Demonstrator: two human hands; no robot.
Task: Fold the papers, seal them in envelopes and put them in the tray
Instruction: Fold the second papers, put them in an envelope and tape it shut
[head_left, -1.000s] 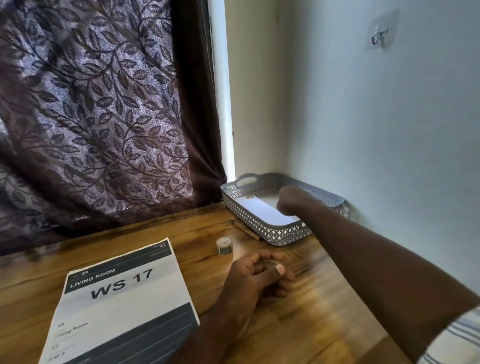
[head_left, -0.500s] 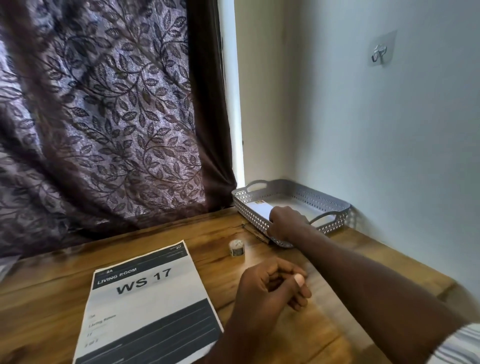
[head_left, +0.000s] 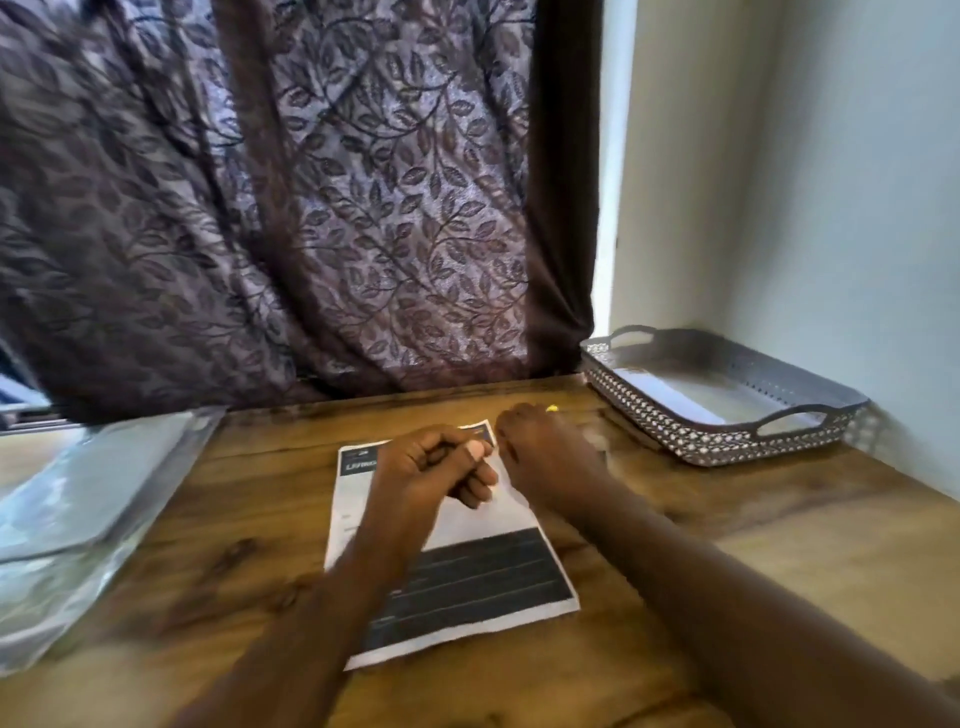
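Wooden table (head_left: 779, 530): plastic sleeves (head_left: 78, 509), tray (head_left: 727, 441).

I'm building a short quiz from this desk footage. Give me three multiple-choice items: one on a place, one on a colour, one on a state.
1. Where is the tray?
A. far right corner of the table
B. near left edge
C. on the printed sheet

2. What colour is the tray?
A. red
B. grey
C. green

3. How does the printed sheet lie?
A. rolled up
B. inside the tray
C. flat and unfolded

Answers:
1 A, it sits by the wall.
2 B, its perforated walls are grey.
3 C, it lies spread under the left hand and right hand.
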